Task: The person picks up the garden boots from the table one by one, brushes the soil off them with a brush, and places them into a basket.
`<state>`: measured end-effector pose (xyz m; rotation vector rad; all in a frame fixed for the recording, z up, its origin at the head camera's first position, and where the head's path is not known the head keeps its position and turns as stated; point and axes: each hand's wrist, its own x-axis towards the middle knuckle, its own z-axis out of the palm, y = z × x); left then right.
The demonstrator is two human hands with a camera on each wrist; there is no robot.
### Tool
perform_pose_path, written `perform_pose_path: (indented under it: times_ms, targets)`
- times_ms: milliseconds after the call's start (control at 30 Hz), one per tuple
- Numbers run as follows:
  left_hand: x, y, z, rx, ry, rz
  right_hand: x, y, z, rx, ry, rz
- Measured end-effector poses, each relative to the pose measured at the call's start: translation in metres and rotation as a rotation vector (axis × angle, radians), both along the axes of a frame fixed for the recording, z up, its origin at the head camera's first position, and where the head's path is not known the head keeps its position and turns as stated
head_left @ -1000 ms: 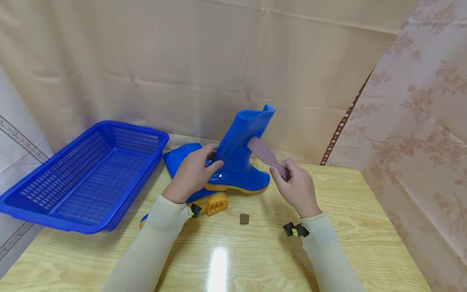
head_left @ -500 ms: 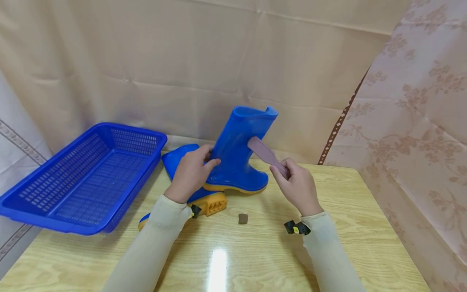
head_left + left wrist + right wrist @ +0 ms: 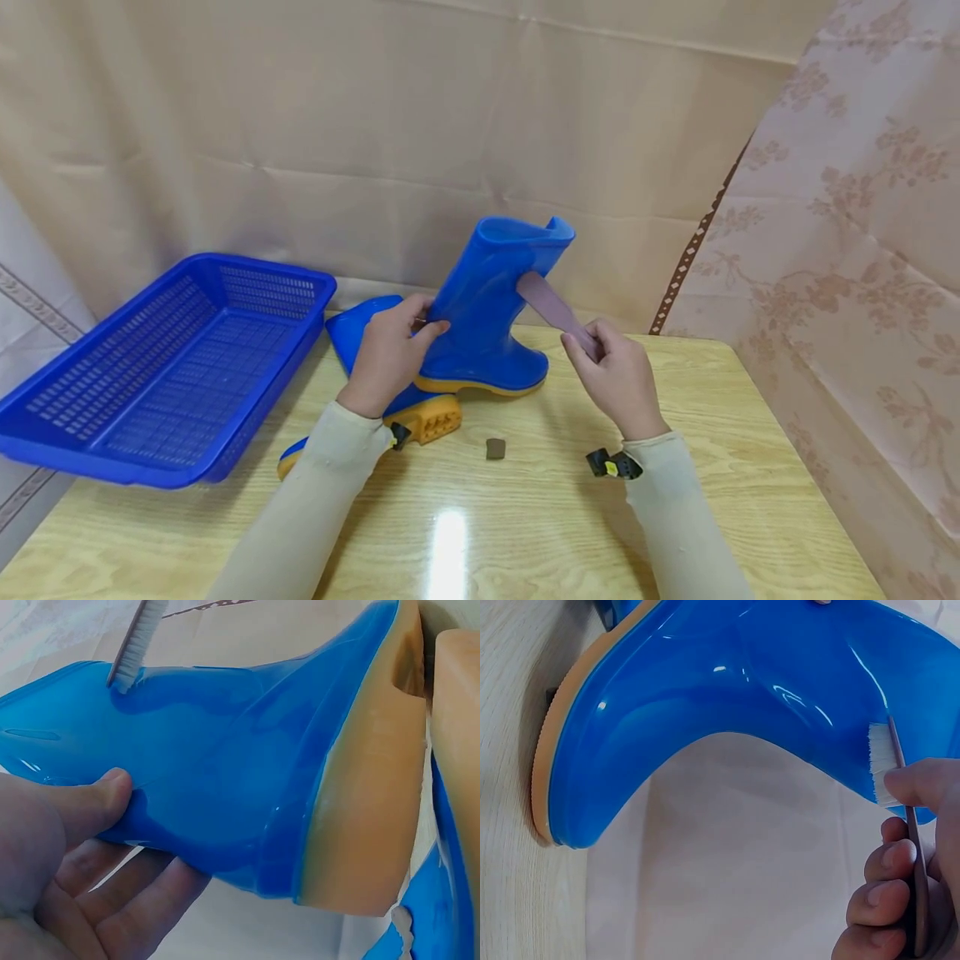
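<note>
A blue rain boot (image 3: 487, 308) with a yellow sole stands tilted on the table, its shaft leaning to the right. My left hand (image 3: 390, 350) grips the back of the shaft, thumb on the near side and fingers behind, as the left wrist view shows. In my right hand (image 3: 617, 379) is the handle of a mauve brush (image 3: 553, 307). Its white bristles (image 3: 883, 761) touch the front of the shaft below the top opening. A second blue boot (image 3: 360, 325) lies on its side behind my left hand, its yellow heel (image 3: 438, 419) facing forward.
A blue mesh basket (image 3: 262, 400) sits at the left of the wooden table (image 3: 570, 533). A small brown square piece (image 3: 495, 449) lies in front of the boots. Beige curtain (image 3: 360, 167) hangs close behind, with a floral one at the right.
The boot has turned slightly, showing more of its shaft and wider top. The brush has moved a little up the shaft. My left hand keeps its grip.
</note>
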<state>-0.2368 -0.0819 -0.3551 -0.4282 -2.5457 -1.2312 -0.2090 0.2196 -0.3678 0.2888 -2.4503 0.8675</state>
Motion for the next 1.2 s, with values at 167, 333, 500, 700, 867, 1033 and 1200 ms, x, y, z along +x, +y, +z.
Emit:
perform_pose_path:
  times_ms: [167,333,500,700,867,1033,1200]
  targets:
    - [0.0,0.001,-0.003,0.023,0.029,0.015,0.0,0.0,0.0,-0.008,0.016,0.0]
    - [-0.001,0.002,-0.004,0.034,0.055,0.019,-0.001,-0.001,0.001,-0.021,0.014,0.013]
    - [-0.003,0.004,-0.002,0.048,0.06,0.015,-0.001,0.0,0.002,-0.025,0.005,0.004]
    - [-0.002,0.005,-0.003,0.095,0.027,0.07,0.0,0.003,0.001,-0.026,-0.014,0.005]
    - [-0.002,0.0,-0.002,0.137,0.047,0.12,0.0,0.003,0.001,-0.026,0.0,0.0]
    - [-0.003,-0.006,0.006,0.142,0.078,0.171,0.0,0.005,0.001,-0.019,0.0,-0.011]
    - [-0.004,-0.016,0.02,0.181,0.113,0.231,-0.001,0.008,0.001,-0.016,-0.009,-0.023]
